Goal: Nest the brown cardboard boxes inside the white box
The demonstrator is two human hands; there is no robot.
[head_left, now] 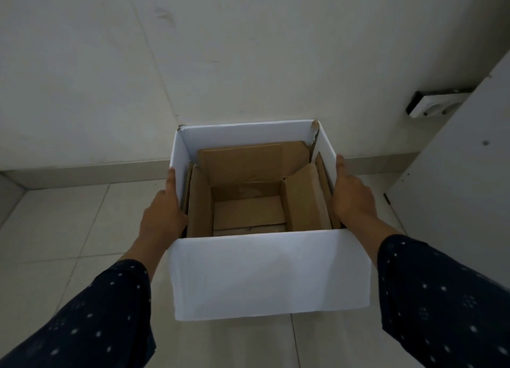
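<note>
A white box [267,274] with an open top is held in the middle of the view, above the tiled floor. Inside it sit brown cardboard boxes [242,171], one within another, their flaps standing up against the white walls. My left hand [162,210] presses flat on the box's left outer wall. My right hand [352,194] presses on the right outer wall. Both sleeves are dark with white dots. The bottom of the white box is hidden.
A pale wall [220,50] rises right behind the box, with a skirting strip [82,171] along the light floor tiles [55,229]. A white cabinet panel [455,160] stands at the right, with a small white fitting [430,105] beside it.
</note>
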